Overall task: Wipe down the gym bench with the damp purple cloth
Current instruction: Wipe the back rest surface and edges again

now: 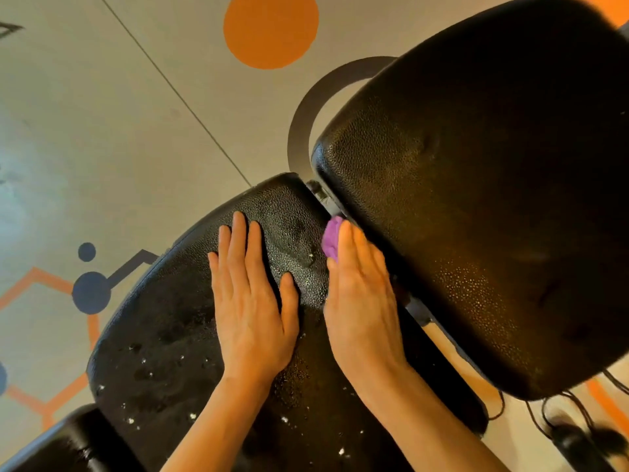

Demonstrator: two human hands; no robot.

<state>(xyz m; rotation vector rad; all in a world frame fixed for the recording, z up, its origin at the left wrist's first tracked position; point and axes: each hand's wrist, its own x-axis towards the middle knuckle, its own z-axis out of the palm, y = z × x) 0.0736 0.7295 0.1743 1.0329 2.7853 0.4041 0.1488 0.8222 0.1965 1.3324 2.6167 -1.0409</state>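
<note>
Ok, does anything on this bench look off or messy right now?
Yes: the seat pad carries scattered droplets and wet smears, mostly near its lower left. The purple cloth is bunched under the right hand at the gap by the back pad, while the left hand lies flat.

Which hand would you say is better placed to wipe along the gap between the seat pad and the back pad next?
Right. The right hand already has the purple cloth under its fingers at the gap, while the left hand lies flat, clothless, on the seat pad.
</note>
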